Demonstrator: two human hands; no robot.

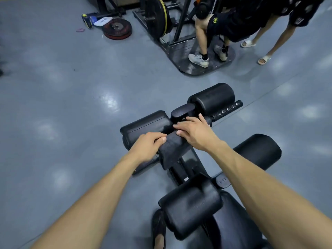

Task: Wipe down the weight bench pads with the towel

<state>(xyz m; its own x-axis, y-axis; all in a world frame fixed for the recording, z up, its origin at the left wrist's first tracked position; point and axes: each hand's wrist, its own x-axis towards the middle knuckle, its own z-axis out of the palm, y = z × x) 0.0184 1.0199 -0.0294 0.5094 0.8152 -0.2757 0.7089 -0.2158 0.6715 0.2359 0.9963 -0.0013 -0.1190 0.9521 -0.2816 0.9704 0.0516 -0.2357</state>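
Left hand (149, 146): fingers curled round the near-left edge of the dark grey terry towel (173, 151), thumb pinching its fold. Right hand (195, 132): fingers nearly straight, laid flat on the towel's far end and the black frame beyond. Towel: soft, napped, folded into a strip, draped over the bench's central frame between the hands, long axis running away from the person. Left black padded vinyl roller (146, 125): smooth, cylindrical, touching the left hand's far side; likely next surface, left hand nearer. Right black padded roller (213, 99): farther off. Near black pad (190, 203): glossy, rounded. Grey floor (62, 105): polished.
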